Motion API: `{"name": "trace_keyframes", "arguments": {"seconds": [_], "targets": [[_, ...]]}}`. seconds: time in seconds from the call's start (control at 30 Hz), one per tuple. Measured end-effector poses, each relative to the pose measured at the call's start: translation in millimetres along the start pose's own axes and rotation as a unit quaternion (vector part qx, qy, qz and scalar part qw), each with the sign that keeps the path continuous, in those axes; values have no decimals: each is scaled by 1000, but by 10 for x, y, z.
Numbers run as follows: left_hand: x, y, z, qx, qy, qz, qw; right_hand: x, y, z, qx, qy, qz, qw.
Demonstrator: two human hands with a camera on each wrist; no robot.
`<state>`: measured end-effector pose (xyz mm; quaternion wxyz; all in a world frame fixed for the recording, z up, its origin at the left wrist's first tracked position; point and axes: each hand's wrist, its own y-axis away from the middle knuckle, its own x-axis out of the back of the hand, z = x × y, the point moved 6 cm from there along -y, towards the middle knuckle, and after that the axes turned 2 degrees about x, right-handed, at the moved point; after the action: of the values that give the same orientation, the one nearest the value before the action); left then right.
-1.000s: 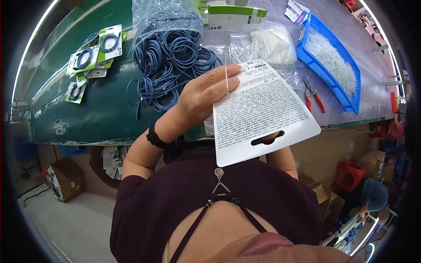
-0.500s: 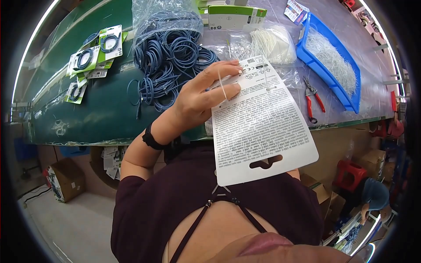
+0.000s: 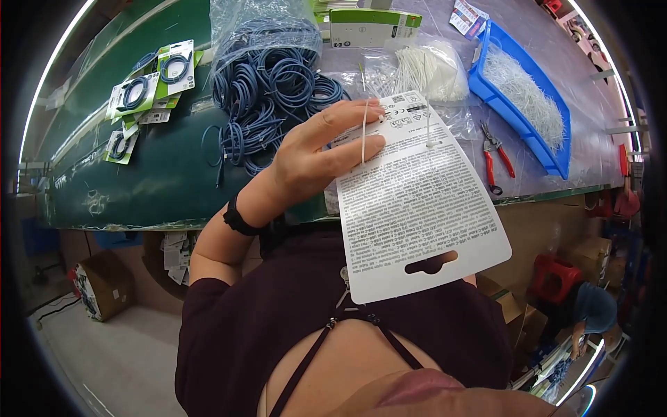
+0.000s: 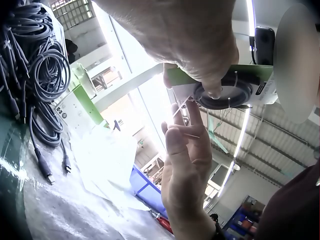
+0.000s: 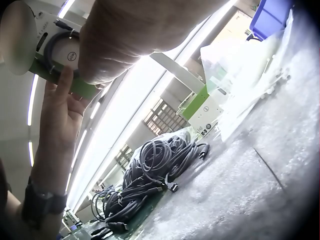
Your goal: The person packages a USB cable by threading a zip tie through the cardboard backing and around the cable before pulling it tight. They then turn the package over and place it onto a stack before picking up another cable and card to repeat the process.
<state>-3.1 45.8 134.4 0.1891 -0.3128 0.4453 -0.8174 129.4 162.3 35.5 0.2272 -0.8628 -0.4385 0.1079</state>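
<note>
My left hand (image 3: 323, 149) grips a white packaging card (image 3: 424, 201) along its left side, fingers spread on the printed back. In the right wrist view the left thumb presses on the dark cable coil (image 5: 48, 52) on the card's front. Two white cable ties (image 3: 429, 132) pass through the card; one loop stands up by the left fingers. Behind the card in the head view, my right hand (image 4: 187, 165) is hidden; the left wrist view shows it below the coil, thumb and fingers pinching a thin white tie end (image 4: 187, 133).
A heap of blue cables (image 3: 260, 104) spills from a plastic bag. Finished cards with coiled cables (image 3: 135, 94) lie at left. On the right are red-handled cutters (image 3: 497, 160) and a blue tray (image 3: 559, 163) of tie scraps. White ties (image 3: 438, 69) lie in a bag behind the card.
The card has tilted up to face the head camera, its slotted edge moving toward the chest. The tie loop by the left fingers has shifted upright. The left hand keeps its grip.
</note>
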Motion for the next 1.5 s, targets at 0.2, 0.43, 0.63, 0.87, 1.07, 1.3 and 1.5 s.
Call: {"name": "trace_keyframes", "arguments": {"seconds": [0.2, 0.43, 0.63, 0.87, 1.07, 1.3, 1.5], "targets": [[2, 12, 4, 7, -6, 27, 1000, 32, 48, -200, 96, 160, 8, 982], [-20, 46, -87, 36, -1, -2, 999, -31, 26, -343, 193, 338, 21, 921], [-101, 410, -474, 351, 77, 58, 932, -114, -291, -368, 92, 70, 14, 993], [-176, 482, -638, 410, 252, 170, 860, -181, -524, -603, 102, 255, 94, 957], [-169, 524, -736, 425, 343, 184, 817, -318, -588, -758, 191, 456, 45, 868], [-146, 579, -733, 392, 246, 192, 865, -408, -656, -788, 176, 469, -4, 865], [-103, 611, -703, 368, 138, 177, 903, -438, -657, -788, 177, 484, -9, 857]]}}
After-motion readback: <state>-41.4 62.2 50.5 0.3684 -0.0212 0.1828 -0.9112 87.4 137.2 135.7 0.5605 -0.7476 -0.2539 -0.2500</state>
